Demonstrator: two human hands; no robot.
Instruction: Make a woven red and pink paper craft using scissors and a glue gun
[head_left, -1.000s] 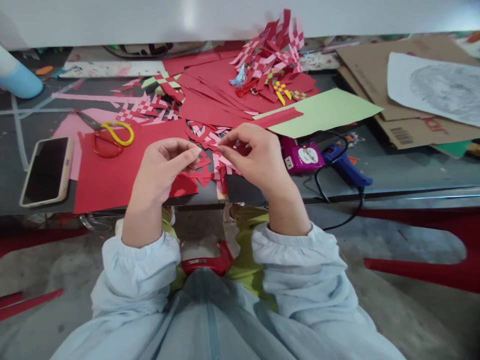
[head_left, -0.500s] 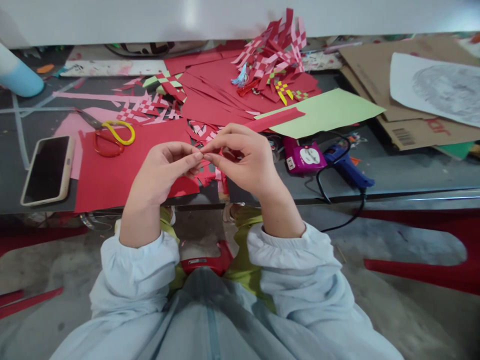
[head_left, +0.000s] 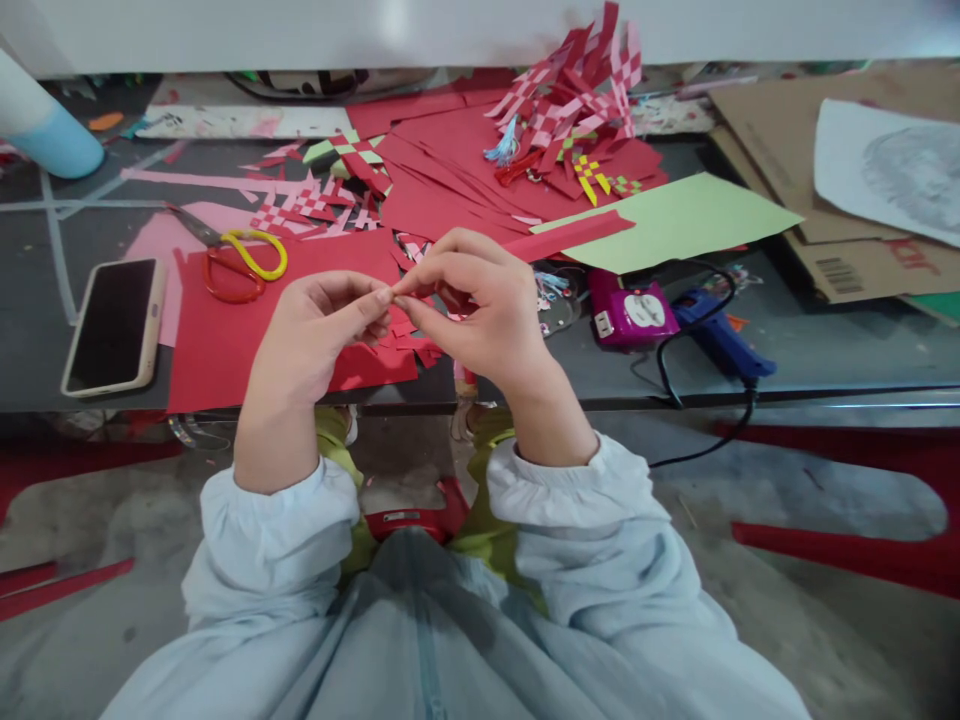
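My left hand (head_left: 319, 325) and my right hand (head_left: 476, 305) meet fingertip to fingertip above the near edge of the table. Thumb and forefinger of each are pinched together; whatever lies between them is too small to make out. Beneath the left hand spreads a red paper sheet (head_left: 225, 355), with scissors (head_left: 244, 265) with one yellow and one red handle lying on its upper part. Cut red paper scraps (head_left: 420, 345) lie below and behind the fingers. Behind the right hand, a red paper strip (head_left: 577, 235) rests across a light green sheet (head_left: 690, 220).
On the left lie a phone (head_left: 112, 325) and a blue-and-white bottle (head_left: 49, 120). A pile of woven red and pink strips (head_left: 570, 95) stands at the back. To the right are a purple box (head_left: 634, 312), a blue glue gun (head_left: 724, 335) with its cord, and cardboard (head_left: 772, 150).
My view has shifted slightly, so the things on the table appear farther right. Both hands stay pinched together, a little more to the left over the table.
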